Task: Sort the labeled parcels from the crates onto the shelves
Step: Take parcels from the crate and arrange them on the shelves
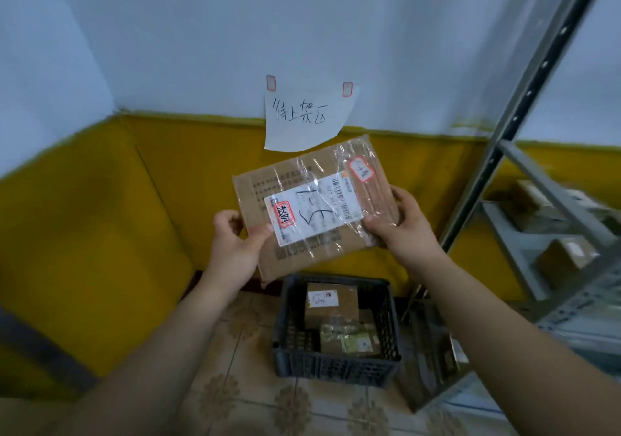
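While a grey metal shelving rack (524, 180) carrying brown boxes (564, 257) fills the right of the frame, a dark grey slotted plastic crate (336, 365) sits on the tiled floor at lower centre, holding smaller cardboard parcels (331, 304). Above it, mid-frame, a flat brown cardboard parcel (302, 257) under clear tape is held tilted, with the left hand (235, 244) gripping its left edge and the right hand (403, 224) its right edge. Its white handwritten shipping label (312, 210) faces the camera.

We stand in a parcel sorting room: a handwritten sign (307, 118) taped to the wall, a crate (336, 365) of boxes, metal shelving (544, 207) at right.
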The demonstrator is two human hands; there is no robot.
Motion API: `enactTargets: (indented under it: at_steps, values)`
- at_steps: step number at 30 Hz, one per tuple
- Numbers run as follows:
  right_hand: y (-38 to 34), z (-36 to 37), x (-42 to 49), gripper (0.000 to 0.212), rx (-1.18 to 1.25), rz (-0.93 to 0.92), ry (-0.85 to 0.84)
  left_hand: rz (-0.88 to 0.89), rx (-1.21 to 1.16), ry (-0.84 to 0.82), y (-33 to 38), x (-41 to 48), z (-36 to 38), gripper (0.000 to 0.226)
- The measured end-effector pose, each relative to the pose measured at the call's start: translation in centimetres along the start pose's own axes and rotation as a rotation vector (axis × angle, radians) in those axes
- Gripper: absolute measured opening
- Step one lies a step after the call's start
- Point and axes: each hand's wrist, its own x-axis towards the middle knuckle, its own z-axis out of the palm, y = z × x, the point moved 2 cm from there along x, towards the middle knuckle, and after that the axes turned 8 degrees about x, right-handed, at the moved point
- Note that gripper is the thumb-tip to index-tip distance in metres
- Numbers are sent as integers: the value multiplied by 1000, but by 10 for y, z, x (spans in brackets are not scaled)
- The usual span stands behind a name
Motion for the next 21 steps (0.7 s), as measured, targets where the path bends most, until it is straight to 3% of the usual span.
enactTargets:
  at_steps: [1, 3, 5, 10, 14, 16, 21]
  values:
    - [-7, -7, -7, 59, 19, -20, -6, 35, -9, 39, 16, -8, -2, 52]
    - [-19, -22, -21, 58, 23, -45, -17, 102, 46, 45, 45, -25, -5, 83]
    - [-29, -37, -34, 59, -1, -81, -7, 160, 234, 20, 66, -43, -10, 102]
    - [-50, -65, -71, 76, -54, -195, 151, 221, 182, -22, 82, -86, -8, 67]
    - [-73, -68, -94, 75, 247, -191, 402, 259, 74, -57, 93, -120, 2, 52]
    - [-88, -68, -104, 72, 373, -217, 405, 276, 27, -106, 100, -132, 9, 49]
    - [-105, -59, -144, 104, 317, -229, 333, 292, -11, -173, 109, -159, 8, 45]
